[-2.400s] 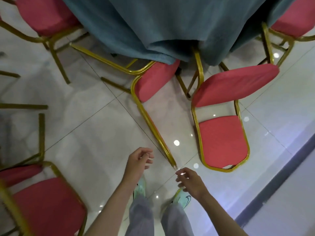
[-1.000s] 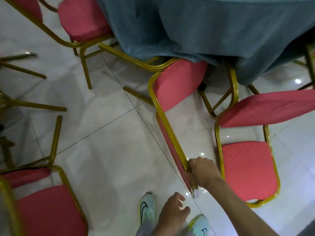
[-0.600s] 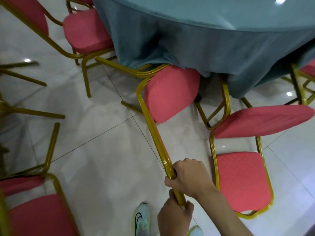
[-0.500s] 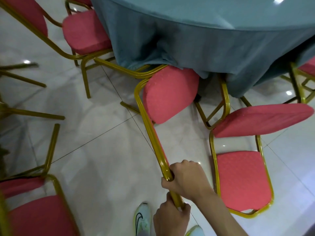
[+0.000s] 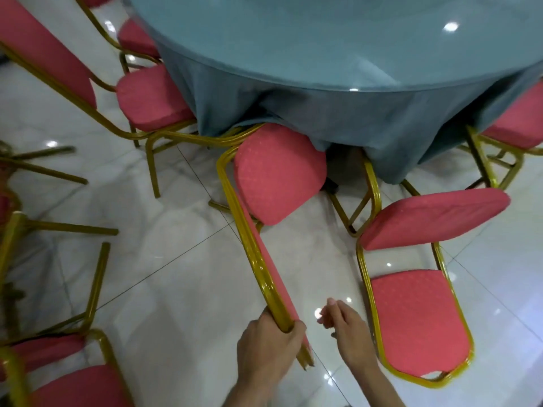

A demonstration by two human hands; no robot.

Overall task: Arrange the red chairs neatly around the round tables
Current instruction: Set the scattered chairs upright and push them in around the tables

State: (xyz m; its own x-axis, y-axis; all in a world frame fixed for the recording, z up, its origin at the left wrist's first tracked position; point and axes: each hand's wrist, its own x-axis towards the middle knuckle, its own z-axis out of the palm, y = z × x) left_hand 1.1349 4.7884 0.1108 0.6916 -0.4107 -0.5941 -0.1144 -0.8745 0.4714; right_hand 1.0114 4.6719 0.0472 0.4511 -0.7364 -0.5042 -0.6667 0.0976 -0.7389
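Chair (image 5: 279,183): centre of frame, seat at the table (image 5: 323,54) cloth's hem.
Left hand (image 5: 270,345): grasps the back's gold frame (image 5: 249,248).
Right hand (image 5: 346,327): released, beside the back.
Handling: probably rigid, fairly light; hold the frame, not the padding.

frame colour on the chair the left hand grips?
Gold, glossy: the chair frame in the left hand. Head view shows it best.
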